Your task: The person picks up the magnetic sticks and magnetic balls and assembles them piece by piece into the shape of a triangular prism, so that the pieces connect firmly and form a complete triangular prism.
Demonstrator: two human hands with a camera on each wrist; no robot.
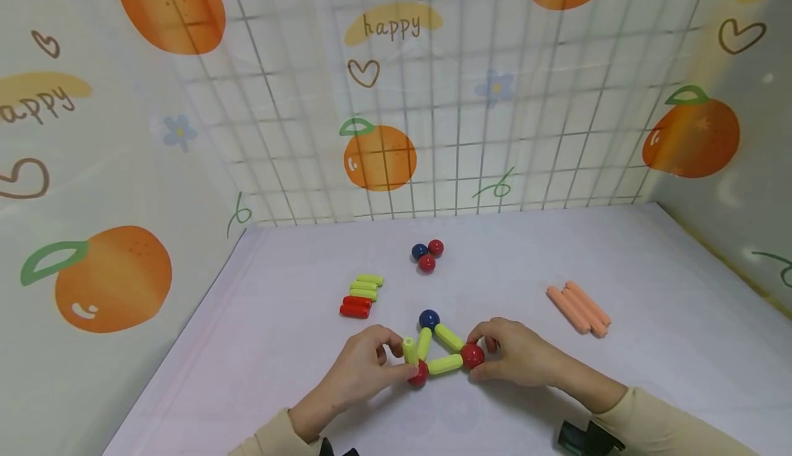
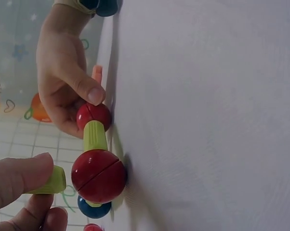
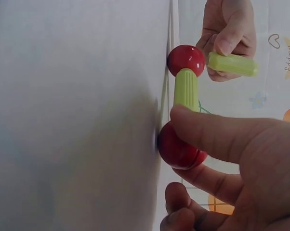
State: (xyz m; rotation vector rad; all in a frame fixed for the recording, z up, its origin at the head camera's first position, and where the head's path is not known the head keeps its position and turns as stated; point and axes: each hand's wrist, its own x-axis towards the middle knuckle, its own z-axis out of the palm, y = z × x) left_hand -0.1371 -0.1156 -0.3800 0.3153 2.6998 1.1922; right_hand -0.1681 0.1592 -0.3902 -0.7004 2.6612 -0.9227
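A triangle of yellow-green rods (image 1: 445,364) and balls lies on the table, with a blue ball (image 1: 430,319) at its far corner. Between thumb and fingers, my left hand (image 1: 371,360) pinches a loose yellow-green rod (image 1: 410,351). This rod stands upright over the left red ball (image 2: 99,176); the right wrist view shows a small gap between them. My right hand (image 1: 520,353) grips the right red ball (image 3: 178,147), thumb on one side and a finger on the other. One rod (image 3: 186,89) joins the two red balls.
Behind the triangle sit two red balls (image 1: 436,248) and a blue ball (image 1: 419,252), close together. Short yellow-green rods (image 1: 364,287) and red rods (image 1: 355,311) lie to the left. Longer orange rods (image 1: 578,308) lie to the right. A printed curtain (image 1: 297,98) hangs behind the table.
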